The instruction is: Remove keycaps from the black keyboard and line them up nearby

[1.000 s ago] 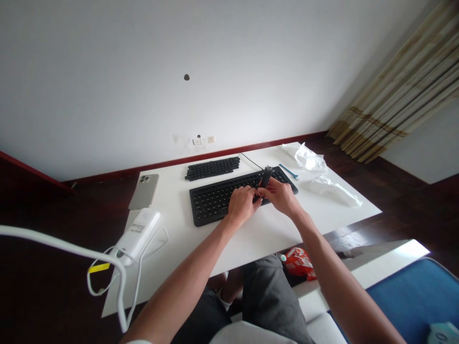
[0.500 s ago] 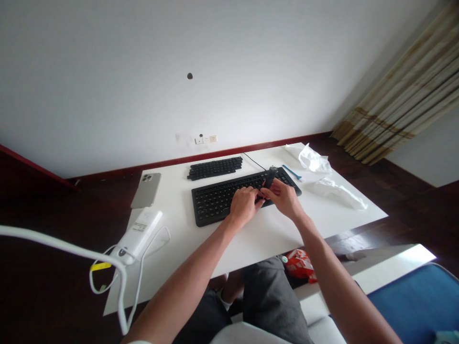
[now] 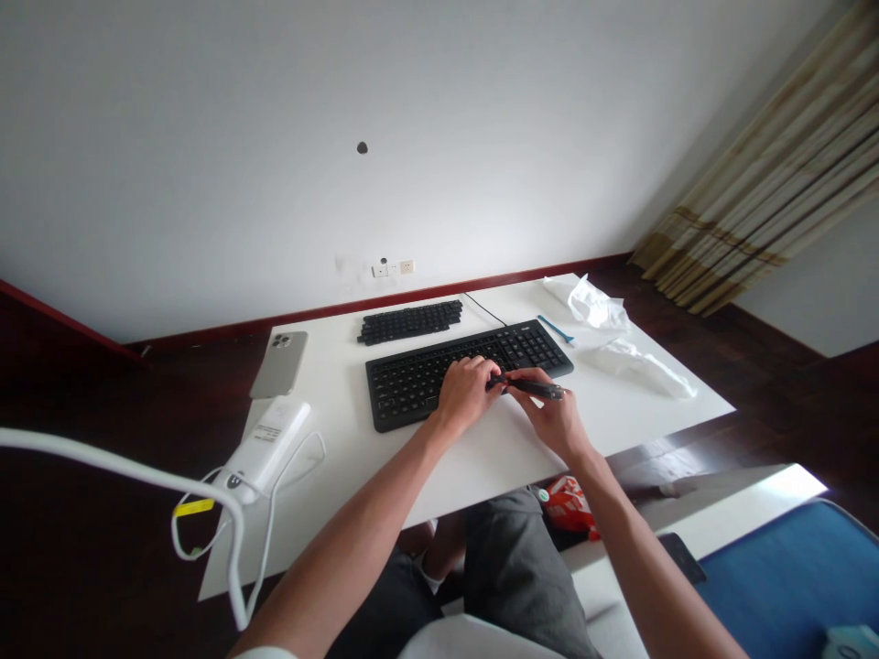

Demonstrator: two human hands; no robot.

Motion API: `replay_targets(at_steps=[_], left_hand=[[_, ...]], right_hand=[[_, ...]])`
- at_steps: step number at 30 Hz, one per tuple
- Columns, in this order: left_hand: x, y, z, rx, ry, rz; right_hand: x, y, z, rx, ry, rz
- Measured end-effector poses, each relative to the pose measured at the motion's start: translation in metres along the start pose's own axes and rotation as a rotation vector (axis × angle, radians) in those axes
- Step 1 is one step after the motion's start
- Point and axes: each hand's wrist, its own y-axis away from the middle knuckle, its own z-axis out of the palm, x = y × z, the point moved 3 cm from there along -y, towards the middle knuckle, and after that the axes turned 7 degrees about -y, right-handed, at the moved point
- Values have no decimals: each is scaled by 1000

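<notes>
At eleven o'clock, black plastic keycaps (image 3: 410, 320) lie detached; three-o'clock keys (image 3: 532, 342) on long black keyboard (image 3: 418, 373) appear fitted. Right hand (image 3: 555, 419) clamps slim black tool (image 3: 539, 388); left hand (image 3: 465, 390), grip indeterminable.

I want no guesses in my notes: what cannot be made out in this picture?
All in the head view:
Part of the black keyboard: hidden by the left hand.
Tip of the black tool in the right hand: too small and dark to tell.
Print on the white device: too small to read.
Pale blue thing at lower right: cut off by the bottom edge.
</notes>
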Motion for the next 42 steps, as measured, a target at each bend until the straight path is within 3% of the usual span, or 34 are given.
replay_targets(at_steps=[5, 11, 18, 34, 42], left_hand=[[0, 1, 0, 1, -11, 0], [1, 0, 1, -15, -84, -1], [2, -2, 3, -19, -141, -21], [4, -1, 1, -20, -157, -12], [2, 0, 1, -15, -139, -2]], right_hand=[[3, -11, 2, -29, -63, 10], [-11, -41, 2, -134, -62, 65], [-27, -58, 5, -200, 70, 58], [-25, -34, 7, -129, 67, 58], [-17, -42, 3, -138, -45, 105]])
